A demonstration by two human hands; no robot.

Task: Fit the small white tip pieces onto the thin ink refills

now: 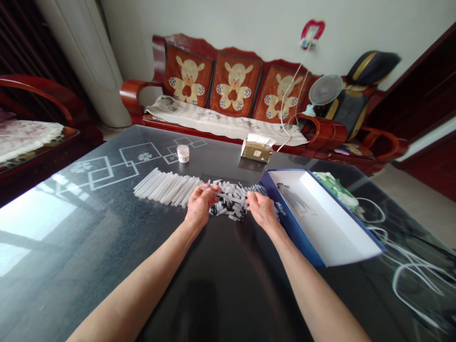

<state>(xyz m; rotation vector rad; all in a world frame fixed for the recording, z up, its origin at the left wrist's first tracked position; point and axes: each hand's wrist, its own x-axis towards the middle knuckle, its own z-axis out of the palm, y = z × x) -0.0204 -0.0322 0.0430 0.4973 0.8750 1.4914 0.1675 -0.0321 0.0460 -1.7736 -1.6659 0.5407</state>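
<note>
My left hand (199, 204) is closed on one end of a slim translucent white pen barrel (228, 195), held slanting above the table. At the barrel's other end, the fingers of my right hand (261, 209) are pinched together; any small part between them is too small to make out. Beneath and between both hands lies a loose heap of pen caps (228, 206), whitish pieces mixed with black ones. Left of the heap, many more pale barrels (166, 186) lie side by side in a row. Thin refills (258, 189) lie just beyond my right hand, partly hidden by it.
A blue box with a white inside (335, 223) stands on the dark glossy table (117, 275) at my right, holding several finished-looking pens (294, 199). Farther back are a small round jar (183, 154) and a tissue box (257, 148). White cables (409, 266) lie at the right edge.
</note>
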